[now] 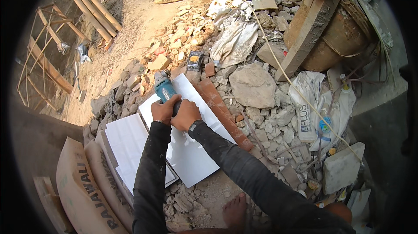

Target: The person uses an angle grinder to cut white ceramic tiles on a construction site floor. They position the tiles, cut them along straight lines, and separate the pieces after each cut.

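Observation:
Both my hands are wrapped round a teal angle grinder (165,88) above a long white tile (197,121). My left hand (163,111) grips its body on the left side, and my right hand (187,115) closes round the dark rear part. The grinder's metal head points away from me, near the tile's far left edge; whether the disc touches the tile I cannot tell. To the left, more white tiles (126,140) lie in a loose stack, partly under my left forearm. A reddish-brown plank (222,112) lies along the white tile's right side.
Broken rubble surrounds the tile, with a large stone slab (252,85) at right. Full brown sacks (82,186) stand at lower left. A wooden post (311,25) leans by a rusty drum (335,38). A pale cord (287,73) crosses the rubble. My bare foot (235,211) is near the tile.

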